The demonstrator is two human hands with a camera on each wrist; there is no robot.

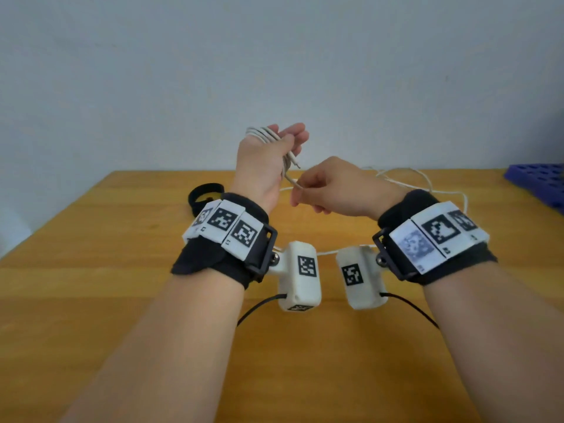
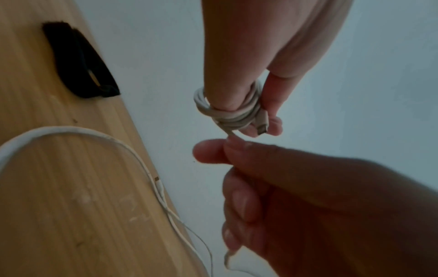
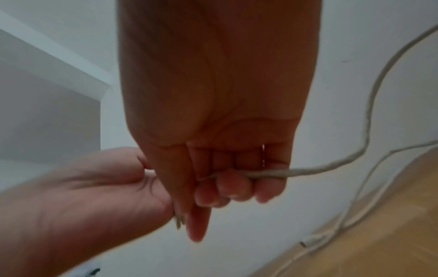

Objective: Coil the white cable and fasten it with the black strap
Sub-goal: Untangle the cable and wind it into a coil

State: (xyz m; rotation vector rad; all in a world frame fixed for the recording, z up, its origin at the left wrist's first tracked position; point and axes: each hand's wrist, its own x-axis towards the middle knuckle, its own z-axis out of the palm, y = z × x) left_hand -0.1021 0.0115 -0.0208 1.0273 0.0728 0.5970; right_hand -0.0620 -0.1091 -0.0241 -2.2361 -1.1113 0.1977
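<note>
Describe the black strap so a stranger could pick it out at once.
Start at the wooden table and go to its far edge by the wall, left of the raised left hand. The black strap lies there as a curled loop, untouched. It is the only black thing lying loose on the table; the white cable sprawls to the right.

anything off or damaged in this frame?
Nothing stands out. White cable is wound around the left hand, right hand feeding it; slack lies loose on the table; black strap lies unused.
</note>
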